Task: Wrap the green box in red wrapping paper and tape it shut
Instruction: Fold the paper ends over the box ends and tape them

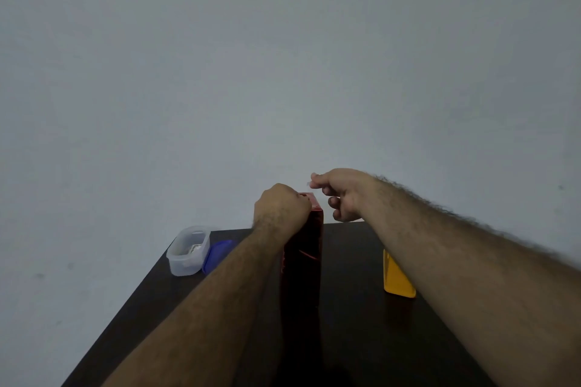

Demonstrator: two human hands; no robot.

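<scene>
Box first: it stands tall on its end in the middle of the table, and red paper already covers every side we can see. No green shows from here.

Our left hand sits on the top of the box, at the 9 o'clock side of it. The fingers are curled down over the top edge, and we think they press the folded paper flat so it cannot pop open. We cannot see the fingertips, so we cannot tell just how they hold it.

Our right hand floats in the air at 2 o'clock from the box top, close by but not touching. The thumb and first finger pinch together around something small and pale. It looks like a bit of tape, but it is blurry, so we are guessing. The other fingers hang loosely curled. We think this hand is bringing the tape to stick the top flap down.

At 3 o'clock from the box, a yellow thing lies on the table, partly hidden by our right arm. At 10 o'clock, near the far left corner, stands a clear tub with a blue lid leaning right beside it.

Our table is dark brown. Behind it is a plain grey wall, and the room is dim.
</scene>
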